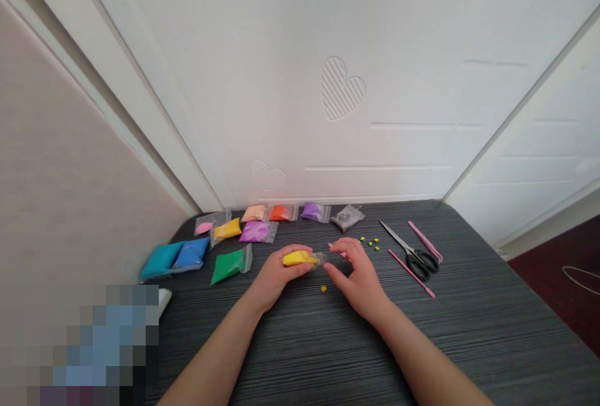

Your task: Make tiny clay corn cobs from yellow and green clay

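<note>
My left hand (275, 276) is closed round a small clear bag of yellow modelling clay (298, 258), thumb in front and fingers behind. At the bag's clear open-end side, my right hand (357, 275) is curled, its thumb tip against the plastic edge. Something pink (344, 255) shows partly behind the right fingers; its shape is hidden. Just below the bag, a small dark yellow lump (323, 289) lies on the dark table (300, 356). Several tiny yellow-and-green pieces (370, 243) lie beyond my right hand.
Black-handled scissors (412, 253) lie at right between two pink modelling tools (411, 273). Along the back and left are bagged clays, including green (229, 265), blue (191, 254), teal (162, 260), magenta (255, 232), purple (314, 211) and grey (347, 218). A white panel (290, 112) rises behind.
</note>
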A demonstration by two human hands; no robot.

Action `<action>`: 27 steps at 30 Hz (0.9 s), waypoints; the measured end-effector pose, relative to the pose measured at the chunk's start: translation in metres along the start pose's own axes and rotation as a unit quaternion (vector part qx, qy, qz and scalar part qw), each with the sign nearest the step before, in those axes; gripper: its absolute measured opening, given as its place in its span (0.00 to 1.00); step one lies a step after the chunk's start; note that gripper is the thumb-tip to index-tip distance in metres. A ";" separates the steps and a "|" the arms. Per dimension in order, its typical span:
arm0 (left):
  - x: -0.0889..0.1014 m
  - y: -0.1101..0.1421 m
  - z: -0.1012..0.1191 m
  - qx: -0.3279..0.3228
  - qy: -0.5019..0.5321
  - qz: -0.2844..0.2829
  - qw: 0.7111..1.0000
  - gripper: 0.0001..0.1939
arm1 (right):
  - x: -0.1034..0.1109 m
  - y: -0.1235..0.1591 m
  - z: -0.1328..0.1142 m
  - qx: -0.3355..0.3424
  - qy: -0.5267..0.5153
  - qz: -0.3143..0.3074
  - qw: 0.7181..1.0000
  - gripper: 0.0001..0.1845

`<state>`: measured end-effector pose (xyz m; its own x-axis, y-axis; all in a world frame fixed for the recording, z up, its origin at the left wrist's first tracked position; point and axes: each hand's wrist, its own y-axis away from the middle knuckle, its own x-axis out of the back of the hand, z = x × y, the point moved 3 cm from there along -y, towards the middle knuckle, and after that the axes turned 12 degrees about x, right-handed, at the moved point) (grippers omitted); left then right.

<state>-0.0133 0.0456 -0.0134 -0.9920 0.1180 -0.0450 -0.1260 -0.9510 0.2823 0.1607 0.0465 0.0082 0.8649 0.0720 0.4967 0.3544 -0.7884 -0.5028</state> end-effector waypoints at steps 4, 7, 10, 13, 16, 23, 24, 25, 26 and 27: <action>-0.003 0.005 0.002 -0.010 -0.047 0.005 0.999 0.22 | 0.000 0.001 0.001 0.002 -0.004 -0.011 1.000 0.11; -0.005 0.009 0.003 -0.024 -0.085 0.011 0.996 0.22 | -0.002 0.002 0.002 -0.008 -0.005 -0.023 1.000 0.11; -0.004 0.013 0.005 -0.060 -0.124 0.035 0.990 0.19 | -0.003 0.002 -0.004 -0.016 0.003 -0.033 0.999 0.11; -0.004 0.011 0.006 -0.110 -0.166 0.061 0.978 0.15 | -0.004 0.001 -0.010 -0.023 0.011 -0.045 0.999 0.10; -0.004 0.006 0.003 -0.160 -0.212 0.080 0.961 0.15 | -0.007 0.002 -0.011 -0.025 0.011 -0.044 0.999 0.10; -0.002 0.007 -0.006 -0.226 -0.315 0.107 0.916 0.21 | -0.013 0.001 -0.008 -0.014 -0.024 -0.034 0.999 0.12; -0.002 0.008 -0.007 -0.229 -0.324 0.105 0.912 0.21 | -0.012 0.001 -0.008 -0.014 -0.030 -0.029 0.999 0.12; -0.003 0.008 -0.008 -0.231 -0.330 0.102 0.910 0.21 | -0.011 0.001 -0.009 -0.017 -0.035 -0.025 0.999 0.12; -0.003 0.008 -0.008 -0.230 -0.336 0.100 0.908 0.21 | -0.009 0.001 -0.010 -0.020 -0.039 -0.024 0.999 0.12; -0.004 0.008 -0.009 -0.231 -0.340 0.097 0.907 0.21 | -0.008 0.002 -0.011 -0.022 -0.042 -0.023 0.999 0.12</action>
<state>-0.0106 0.0354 -0.0193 -0.7917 -0.0647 0.6075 -0.0864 -0.9725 -0.2162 0.1505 0.0381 0.0110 0.8757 0.1589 0.4559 0.3802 -0.8090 -0.4483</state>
